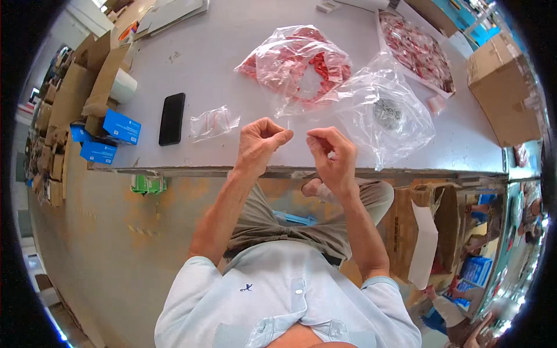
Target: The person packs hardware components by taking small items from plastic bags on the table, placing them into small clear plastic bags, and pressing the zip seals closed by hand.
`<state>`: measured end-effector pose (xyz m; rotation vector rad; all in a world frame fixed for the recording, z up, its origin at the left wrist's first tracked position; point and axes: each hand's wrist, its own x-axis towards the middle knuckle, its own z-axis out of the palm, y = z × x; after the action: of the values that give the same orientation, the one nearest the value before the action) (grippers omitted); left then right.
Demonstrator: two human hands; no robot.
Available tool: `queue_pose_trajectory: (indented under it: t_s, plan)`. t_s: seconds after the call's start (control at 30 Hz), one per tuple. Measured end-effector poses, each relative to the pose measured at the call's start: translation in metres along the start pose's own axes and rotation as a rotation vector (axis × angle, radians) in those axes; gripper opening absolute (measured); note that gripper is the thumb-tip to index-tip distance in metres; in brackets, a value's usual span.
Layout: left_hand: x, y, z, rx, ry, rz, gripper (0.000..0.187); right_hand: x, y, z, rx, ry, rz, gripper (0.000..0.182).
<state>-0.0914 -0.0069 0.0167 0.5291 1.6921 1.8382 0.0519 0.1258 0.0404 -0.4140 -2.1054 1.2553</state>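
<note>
My left hand is raised over the table's front edge, thumb and forefinger closed in a pinch. Level with it, my right hand also pinches, its fingertips a short gap from the left ones. What either pinch holds, if anything, is too small to make out. Beyond my hands lies a large clear bag of red pieces. To its right, an open clear bag holds a heap of small metal pieces. Small clear bags with red lines lie left of my left hand.
A black phone lies on the table. Blue boxes and an open carton stand left. At the right are a shallow box of red-and-clear packets and a cardboard box. Another open carton stands below the table.
</note>
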Motion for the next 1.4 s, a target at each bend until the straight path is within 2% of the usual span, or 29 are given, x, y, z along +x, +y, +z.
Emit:
queue_pose_trajectory:
  t_s: [0.03,0.23,0.3,0.53,0.6,0.67,0.73,0.77,0.83,0.93,1.07,1.13,1.2,1.23,1.3,1.37,1.4]
  plan:
    - [0.0,0.001,0.004,0.008,-0.013,-0.003,0.018,-0.002,0.002,-0.001,0.097,-0.029,0.074,0.013]
    - [-0.005,0.008,0.024,0.104,-0.092,0.044,0.018,0.002,0.005,-0.009,0.208,-0.12,0.328,0.023]
    - [-0.009,0.015,0.03,0.326,-0.09,0.057,0.017,0.003,0.011,-0.012,0.219,-0.135,0.326,0.023]
    - [-0.011,0.012,0.031,0.412,-0.195,0.115,0.014,0.003,0.019,-0.023,0.403,-0.232,0.424,0.018]
    - [-0.012,0.017,0.031,0.262,-0.248,0.007,0.011,0.002,0.021,-0.024,0.412,-0.231,0.404,0.017]
    - [-0.012,0.018,0.029,0.217,-0.258,-0.015,0.01,0.001,0.023,-0.023,0.421,-0.231,0.382,0.016]
    - [-0.013,0.017,0.029,0.172,-0.268,-0.038,0.009,-0.001,0.025,-0.021,0.227,-0.224,0.285,0.015]
    - [-0.013,0.015,0.029,0.173,-0.257,-0.024,0.008,-0.003,0.023,-0.02,0.226,-0.225,0.287,0.015]
    - [-0.012,0.01,0.029,0.174,-0.244,-0.009,0.008,-0.005,0.016,-0.02,0.064,-0.133,0.124,0.015]
    - [-0.009,0.001,0.028,0.076,-0.243,-0.044,0.008,-0.007,0.013,-0.02,-0.01,-0.097,0.06,0.014]
    - [-0.011,-0.003,0.029,-0.105,-0.279,-0.124,0.009,-0.009,0.015,-0.02,0.026,-0.103,0.108,0.013]
    - [-0.013,-0.002,0.033,-0.132,-0.28,-0.128,0.01,-0.01,0.02,-0.018,0.337,-0.103,0.308,0.016]
    - [-0.016,0.0,0.037,0.056,-0.177,-0.007,0.011,-0.008,0.02,-0.018,0.316,-0.128,0.327,0.018]
    - [-0.017,-0.002,0.039,0.055,-0.177,-0.008,0.011,-0.008,0.02,-0.019,0.293,-0.153,0.348,0.019]
    - [-0.017,-0.006,0.042,0.243,-0.101,0.066,0.011,-0.007,0.018,-0.018,0.274,-0.15,0.356,0.02]
    - [-0.018,-0.005,0.043,0.251,-0.117,0.068,0.01,-0.006,0.019,-0.017,0.256,-0.148,0.366,0.02]
    - [-0.018,-0.004,0.043,0.258,-0.131,0.071,0.009,-0.005,0.023,-0.018,0.346,-0.148,0.385,0.02]
